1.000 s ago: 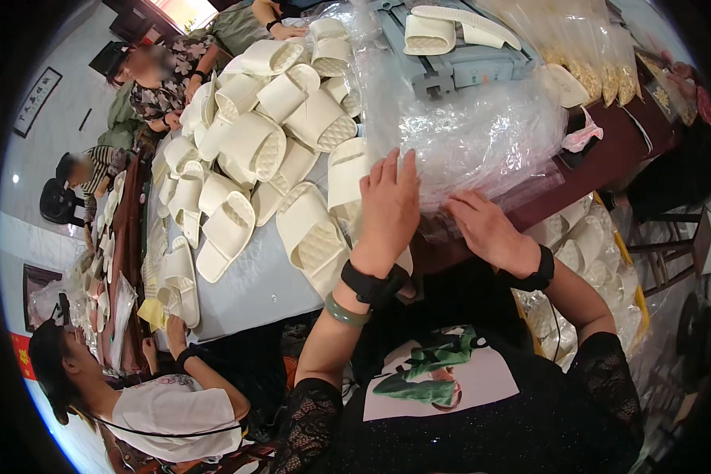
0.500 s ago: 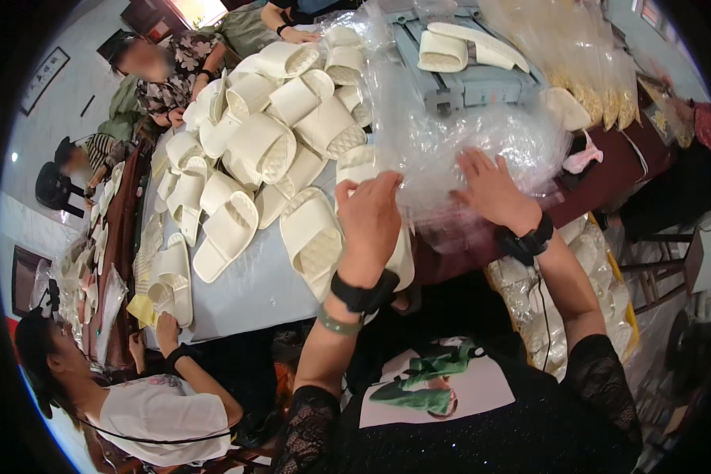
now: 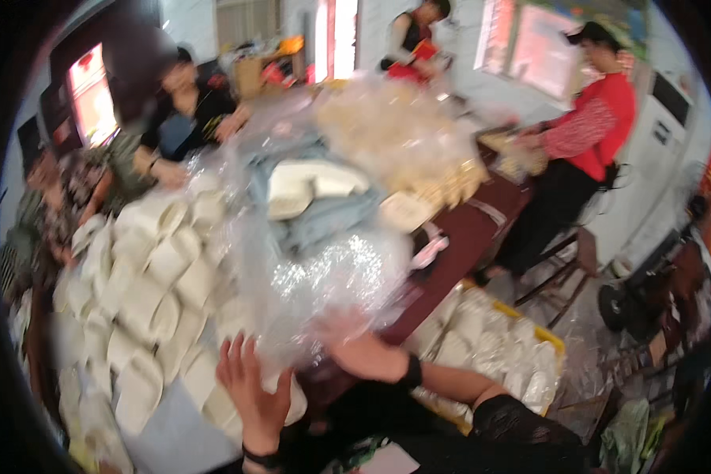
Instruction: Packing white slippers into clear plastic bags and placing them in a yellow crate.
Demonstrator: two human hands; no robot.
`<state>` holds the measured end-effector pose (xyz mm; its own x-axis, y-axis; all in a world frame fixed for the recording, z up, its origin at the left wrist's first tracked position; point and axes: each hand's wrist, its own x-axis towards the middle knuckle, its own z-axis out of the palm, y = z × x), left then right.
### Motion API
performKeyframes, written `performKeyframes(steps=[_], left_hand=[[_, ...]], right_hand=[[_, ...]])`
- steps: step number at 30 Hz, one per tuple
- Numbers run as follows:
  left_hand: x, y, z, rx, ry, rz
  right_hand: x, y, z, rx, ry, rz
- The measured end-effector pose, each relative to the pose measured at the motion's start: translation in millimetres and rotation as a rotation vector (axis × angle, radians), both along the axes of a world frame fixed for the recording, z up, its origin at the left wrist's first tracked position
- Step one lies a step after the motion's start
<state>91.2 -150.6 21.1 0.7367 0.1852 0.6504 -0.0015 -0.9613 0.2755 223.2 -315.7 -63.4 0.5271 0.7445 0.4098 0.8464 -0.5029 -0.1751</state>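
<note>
My left hand [image 3: 253, 389] is open, its fingers spread, at the near right edge of a heap of cream slippers [image 3: 146, 312]. No object shows in it. My right hand [image 3: 365, 349] reaches over the near side of a pile of clear plastic bags [image 3: 336, 272]; its fingers are smeared by motion, and I cannot make out whether they grip the plastic. Two more cream slippers [image 3: 290, 189] lie beyond the bags on a blue-grey support [image 3: 312, 221], partly covered by film.
A yellow-rimmed crate [image 3: 551, 340] of wrapped slippers stands at the lower right. Bags of small yellowish pieces [image 3: 450, 186] lie on the dark red tabletop [image 3: 458, 253]. A person in red [image 3: 588, 118] stands at the right; others sit or stand around the far side.
The view has swung right and up, so the slippers and bags appear farther left. My left hand has spread its fingers; my right hand stays over the plastic, now blurred.
</note>
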Motion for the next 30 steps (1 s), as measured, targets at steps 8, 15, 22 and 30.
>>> performKeyframes(steps=[8, 15, 22, 30], left_hand=[[25.8, 2.1, -41.7, -0.265, 0.101, -0.203], [-17.6, 77.4, -44.8, -0.786, -0.094, -0.338], [-45.9, 112.1, -84.8, -0.594, -0.117, -0.071], [-28.6, 81.2, -91.4, -0.168, -0.085, 0.210]], right_hand=[[-26.2, -14.7, -11.7, -0.212, -0.096, -0.008], [-46.0, -5.6, 10.1, 0.065, 0.096, 0.373], [-101.6, 41.3, 10.3, -0.036, -0.297, 0.664], [-65.0, 89.5, 10.7, -0.181, 0.319, 0.121]])
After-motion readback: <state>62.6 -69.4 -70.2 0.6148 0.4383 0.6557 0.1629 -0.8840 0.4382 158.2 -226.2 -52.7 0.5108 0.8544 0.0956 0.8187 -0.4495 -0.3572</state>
